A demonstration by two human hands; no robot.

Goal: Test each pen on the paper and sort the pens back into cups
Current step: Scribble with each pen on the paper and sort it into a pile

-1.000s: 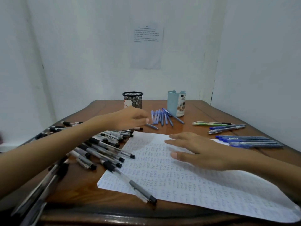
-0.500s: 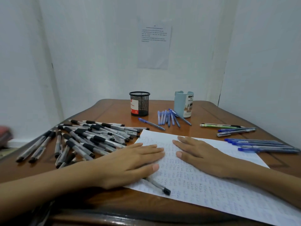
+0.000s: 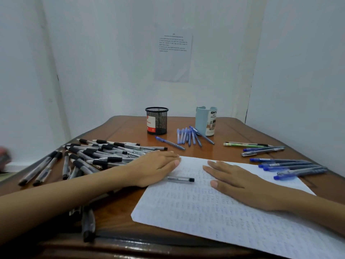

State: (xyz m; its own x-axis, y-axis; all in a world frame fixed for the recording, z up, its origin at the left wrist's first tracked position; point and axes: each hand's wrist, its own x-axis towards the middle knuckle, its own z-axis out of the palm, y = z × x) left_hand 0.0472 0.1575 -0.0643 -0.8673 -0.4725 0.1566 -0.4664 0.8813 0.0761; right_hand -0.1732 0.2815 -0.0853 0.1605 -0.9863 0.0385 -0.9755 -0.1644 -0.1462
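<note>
**L to R.** Black-grip pens [image 3: 104, 154]: loose heap of slim clear barrels w/ dark rubber sleeves, lying criss-cross on the glossy brown wooden table [image 3: 119, 217], just left of the paper. Left hand [image 3: 155, 168] is lying flat, fingers straight and together, gripping nothing; its fingertips are reaching the paper's top-left corner. Single pen [image 3: 182, 179], clear barrel w/ black end, is lying on the paper, one end tucked under that hand's thumb side. Black mesh cup [image 3: 156, 120], round wire cylinder w/ red-white label, is standing upright near the table's far edge. Light-blue pens [image 3: 188, 136] are fanning out between the cups, some touching the base of the pale-blue cup [image 3: 205, 121], smooth plastic w/ printed label. Paper [image 3: 205, 212]: white sheet carrying rows of faint blue marks, lying toward the front edge. Right hand [image 3: 235, 182] is resting palm-down on it, fingers straight and spread, holding nothing. Far R: green pen [image 3: 244, 144] and dark-blue pens [image 3: 291, 167], lying in rough parallel rows.
</note>
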